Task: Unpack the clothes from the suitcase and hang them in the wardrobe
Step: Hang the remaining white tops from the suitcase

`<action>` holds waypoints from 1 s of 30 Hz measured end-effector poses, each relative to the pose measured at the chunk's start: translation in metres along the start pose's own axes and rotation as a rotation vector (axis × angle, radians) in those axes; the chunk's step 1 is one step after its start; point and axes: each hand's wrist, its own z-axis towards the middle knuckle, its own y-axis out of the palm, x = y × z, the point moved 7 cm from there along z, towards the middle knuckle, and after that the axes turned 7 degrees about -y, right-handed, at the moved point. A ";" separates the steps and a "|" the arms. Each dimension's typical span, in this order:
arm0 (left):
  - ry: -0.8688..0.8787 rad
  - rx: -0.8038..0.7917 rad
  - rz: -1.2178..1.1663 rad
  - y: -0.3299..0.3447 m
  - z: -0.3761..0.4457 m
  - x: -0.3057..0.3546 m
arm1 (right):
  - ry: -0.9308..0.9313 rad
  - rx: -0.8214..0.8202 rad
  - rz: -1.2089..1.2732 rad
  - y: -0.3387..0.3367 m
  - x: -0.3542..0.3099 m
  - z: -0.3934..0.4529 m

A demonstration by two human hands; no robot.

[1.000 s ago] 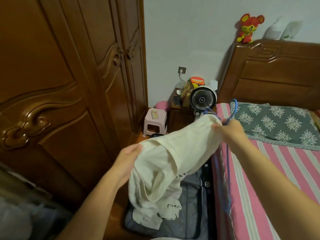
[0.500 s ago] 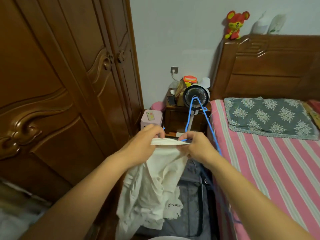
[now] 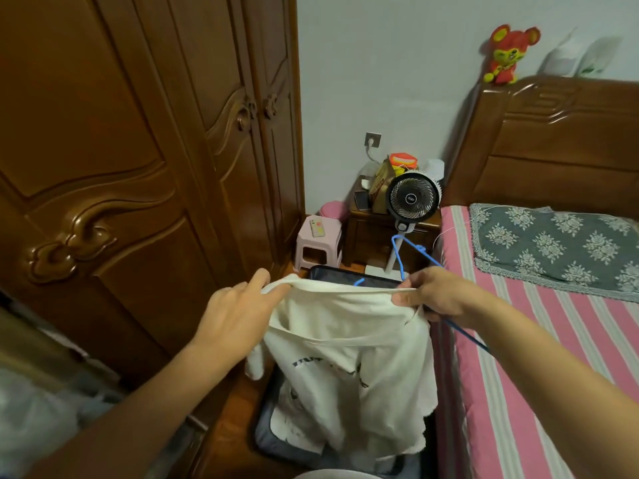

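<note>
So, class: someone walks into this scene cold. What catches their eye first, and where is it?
First, the cream shirt stretched between the left hand and right hand at centre, above the open suitcase. Next, the blue hanger in the right hand, then the red plush mouse on the headboard, upper right.

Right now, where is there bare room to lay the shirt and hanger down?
The pink striped bed is bare between the grey floral pillow and the right hand. The nightstand is crowded behind the fan; the pink stool carries a phone; the suitcase sits under the white shirt.
</note>
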 end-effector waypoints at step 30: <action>0.059 -0.570 0.220 0.033 0.077 0.082 | -0.593 0.299 -0.597 0.026 -0.027 -0.060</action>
